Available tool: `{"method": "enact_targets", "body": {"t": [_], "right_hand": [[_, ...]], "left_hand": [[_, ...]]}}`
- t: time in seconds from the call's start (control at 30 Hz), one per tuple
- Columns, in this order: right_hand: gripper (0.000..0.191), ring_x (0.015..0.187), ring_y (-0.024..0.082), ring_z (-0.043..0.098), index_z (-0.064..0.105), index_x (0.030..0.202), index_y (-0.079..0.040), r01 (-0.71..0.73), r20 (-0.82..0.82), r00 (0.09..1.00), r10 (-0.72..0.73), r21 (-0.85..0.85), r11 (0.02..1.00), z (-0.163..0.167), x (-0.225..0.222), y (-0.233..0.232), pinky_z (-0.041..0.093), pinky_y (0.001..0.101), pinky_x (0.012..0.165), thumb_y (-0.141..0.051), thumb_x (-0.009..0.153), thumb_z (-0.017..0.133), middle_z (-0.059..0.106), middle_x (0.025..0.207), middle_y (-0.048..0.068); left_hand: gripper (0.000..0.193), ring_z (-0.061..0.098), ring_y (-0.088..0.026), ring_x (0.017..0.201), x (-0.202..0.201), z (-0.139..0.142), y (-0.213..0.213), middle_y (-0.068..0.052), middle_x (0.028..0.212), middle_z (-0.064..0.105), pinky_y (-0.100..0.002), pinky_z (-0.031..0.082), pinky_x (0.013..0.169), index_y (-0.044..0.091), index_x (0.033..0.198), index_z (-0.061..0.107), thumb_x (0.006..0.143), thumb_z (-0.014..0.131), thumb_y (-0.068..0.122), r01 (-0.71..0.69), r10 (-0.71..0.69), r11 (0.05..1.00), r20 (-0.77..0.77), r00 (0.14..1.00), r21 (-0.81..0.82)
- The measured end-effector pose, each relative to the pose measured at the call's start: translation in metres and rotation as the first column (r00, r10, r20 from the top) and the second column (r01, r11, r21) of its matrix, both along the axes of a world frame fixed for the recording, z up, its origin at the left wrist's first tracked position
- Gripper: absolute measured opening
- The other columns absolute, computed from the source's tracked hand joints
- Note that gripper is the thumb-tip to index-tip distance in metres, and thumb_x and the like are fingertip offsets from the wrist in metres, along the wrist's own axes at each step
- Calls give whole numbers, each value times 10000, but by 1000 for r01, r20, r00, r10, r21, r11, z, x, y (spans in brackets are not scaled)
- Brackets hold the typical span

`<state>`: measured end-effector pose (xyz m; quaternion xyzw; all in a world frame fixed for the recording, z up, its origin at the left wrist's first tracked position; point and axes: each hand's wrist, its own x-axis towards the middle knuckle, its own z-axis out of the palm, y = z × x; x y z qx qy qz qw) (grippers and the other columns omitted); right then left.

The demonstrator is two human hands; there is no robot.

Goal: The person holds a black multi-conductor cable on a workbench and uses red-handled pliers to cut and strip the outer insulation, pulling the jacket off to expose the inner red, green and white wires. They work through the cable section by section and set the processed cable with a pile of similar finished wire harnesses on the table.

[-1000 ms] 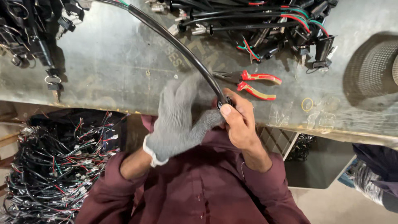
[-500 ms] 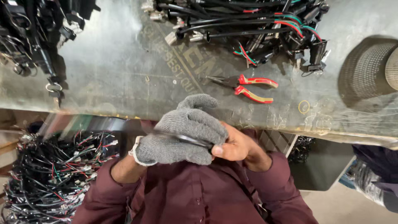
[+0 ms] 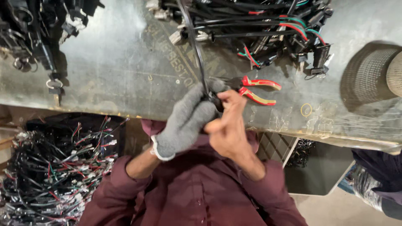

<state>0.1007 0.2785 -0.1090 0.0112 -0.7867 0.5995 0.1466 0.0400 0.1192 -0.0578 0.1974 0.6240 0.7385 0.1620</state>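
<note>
Grey knitted glove covers the left hand (image 3: 184, 123), which grips a thin black cable (image 3: 196, 54) above the worn metal table (image 3: 113, 71). Bare right hand (image 3: 228, 127) pinches the same cable, just beside red-handled pliers (image 3: 257, 90).

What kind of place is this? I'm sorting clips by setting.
Probably a wiring workshop: bundled cables on a worn metal bench, red-handled pliers, and a wire heap below.
</note>
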Motion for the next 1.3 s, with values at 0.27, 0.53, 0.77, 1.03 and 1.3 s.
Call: {"method": "enact_targets", "body": {"t": [0.27, 0.53, 0.77, 1.03, 1.3], "right_hand": [[669, 1117, 372, 540, 636, 1247, -53, 50, -12, 996, -88, 894, 446, 25, -21, 68, 348, 517, 1013, -656, 962, 683, 600, 1206, 170], [262, 929, 193, 540, 586, 1092, -16, -29, 239, 966, 95, -266, 963, -7, 9, 69, 458, 304, 830, -239, 956, 603, 590, 1060, 85], [305, 1091, 388, 669, 584, 1065, 7, -71, -141, 978, 153, 467, 882, 42, -22, 38, 574, 413, 844, 70, 773, 645, 676, 1089, 169], [237, 765, 286, 670, 629, 829, -74, -89, -90, 973, 212, 704, 705, 51, -48, 41, 502, 392, 624, -133, 724, 834, 677, 844, 61], [342, 878, 338, 635, 578, 966, -49, -186, 4, 975, 224, 568, 802, 44, -34, 38, 504, 408, 698, -136, 741, 822, 623, 948, 117]], "left_hand": [[285, 551, -145, 1024, 5, -7, -17, -53, 1186, 564, -288, 493, 948, -6, 1386, 528, 1115, 546, 82, -27, 23, 998, -58, 998, -62], [234, 608, -90, 990, 11, 21, -16, -31, 1114, 606, -220, 514, 909, 20, 1344, 558, 1131, 575, 116, 152, -177, 978, -180, 968, -143], [468, 557, -89, 975, 42, 26, -2, -37, 1199, 553, -236, 501, 853, -12, 1526, 343, 1130, 522, 162, -64, 48, 995, 196, 979, 76], [528, 549, -107, 869, 10, 53, -26, -35, 1063, 608, -238, 484, 756, 0, 1534, 391, 1056, 556, 151, 188, -179, 982, 227, 957, -19], [689, 641, -282, 1078, 19, 37, -19, -138, 1201, 630, -360, 529, 943, -9, 1544, 376, 937, 701, 16, -140, 18, 941, -370, 929, -307]]}}
